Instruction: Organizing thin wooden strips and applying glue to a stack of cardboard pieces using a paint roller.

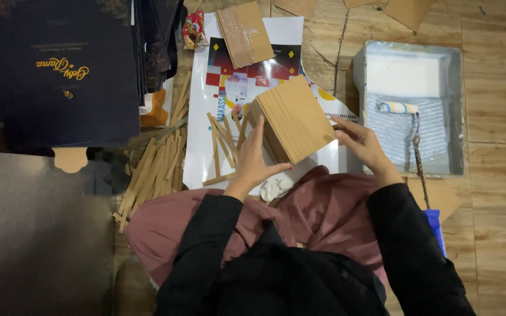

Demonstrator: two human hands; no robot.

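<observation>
A: What printed things lie around?

B: A stack of dark navy covers [60, 70] with gold script sits at the upper left. A white poster [229, 88] with red, blue and yellow squares is spread on the floor in the middle. A small red wrapper [194, 29] lies at its top left corner, and a brown cardboard piece [244, 34] with clear tape rests on its top edge.

A: And the hands?

B: Both hold one stack of brown cardboard sheets [297, 117] over the poster. The left hand [256, 161] has its fingers together, pressed flat against the stack's left side. The right hand [361, 143] has fingers curled on the right edge.

A: Which way does the stack point?

B: It is tilted, its long axis running from lower left to upper right, edges fanned toward the left hand.

A: Anything else?

B: Many thin wooden strips [153, 167], too many to count, lie on the left. One white paint tray [411, 105] holds one roller [398, 107].
</observation>
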